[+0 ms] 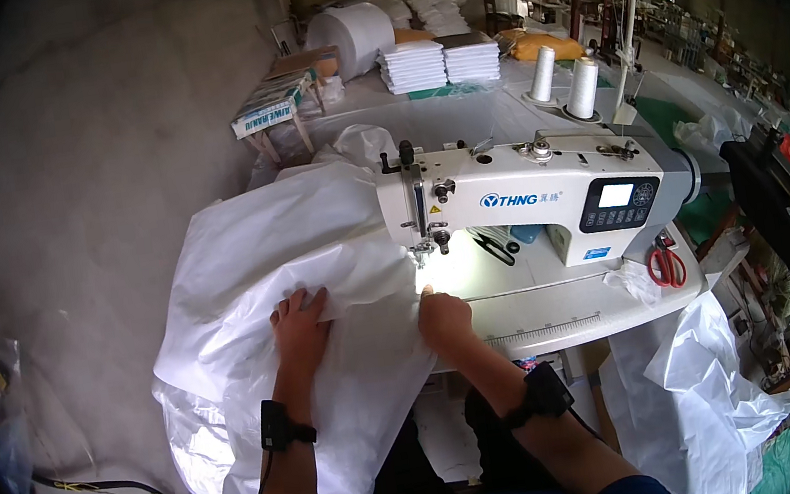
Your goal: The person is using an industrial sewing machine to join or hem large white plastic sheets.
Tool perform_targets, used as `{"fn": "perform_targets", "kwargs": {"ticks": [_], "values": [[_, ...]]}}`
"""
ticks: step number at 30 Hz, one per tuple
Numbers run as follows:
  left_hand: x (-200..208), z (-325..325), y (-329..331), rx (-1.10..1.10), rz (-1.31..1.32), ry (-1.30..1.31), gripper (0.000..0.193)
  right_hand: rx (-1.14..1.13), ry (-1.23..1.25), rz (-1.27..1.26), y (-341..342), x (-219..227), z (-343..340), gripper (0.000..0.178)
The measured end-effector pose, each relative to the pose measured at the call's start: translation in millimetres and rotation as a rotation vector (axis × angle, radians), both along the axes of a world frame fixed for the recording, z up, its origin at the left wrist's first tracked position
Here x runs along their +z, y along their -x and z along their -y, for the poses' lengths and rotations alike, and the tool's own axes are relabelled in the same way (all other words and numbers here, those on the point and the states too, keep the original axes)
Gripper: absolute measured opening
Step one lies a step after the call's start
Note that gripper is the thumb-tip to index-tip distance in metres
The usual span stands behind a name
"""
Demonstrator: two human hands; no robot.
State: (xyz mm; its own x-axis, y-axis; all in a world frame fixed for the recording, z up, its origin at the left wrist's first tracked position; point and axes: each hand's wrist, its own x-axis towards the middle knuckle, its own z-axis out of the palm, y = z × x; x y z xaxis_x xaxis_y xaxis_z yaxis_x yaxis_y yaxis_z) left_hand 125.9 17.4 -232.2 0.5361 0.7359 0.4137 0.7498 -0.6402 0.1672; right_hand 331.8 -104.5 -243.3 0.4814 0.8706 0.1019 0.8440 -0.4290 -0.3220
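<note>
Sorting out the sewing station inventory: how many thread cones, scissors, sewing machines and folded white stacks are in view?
Thread cones: 2
Scissors: 2, red and black
Sewing machine: 1
Folded white stacks: 2
Total: 7

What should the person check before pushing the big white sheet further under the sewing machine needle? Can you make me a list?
1. Left hand flat on the white sheet: ok.
2. Right hand gripping the sheet's edge: ok.
3. Fingers away from the needle: ok, though the right hand is close.
4. Sheet lying under the presser foot: cannot tell.
5. Thread cones upright behind the sewing machine: ok.
6. Red scissors away from the sheet: ok.
</note>
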Motion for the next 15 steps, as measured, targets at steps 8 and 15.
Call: {"fn": "perform_targets", "kwargs": {"ticks": [8,15], "values": [[1.3,-15.8,-4.9,0.04,-0.011,0.007,0.039,0.044,-0.015,0.034,-8.8,-2.4,-15.6,0.024],[-6.5,-21.0,-7.9,0.056,0.052,-0.008,0.03,0.049,-0.021,0.049,-11.7,-3.8,-10.5,0.028]]}}
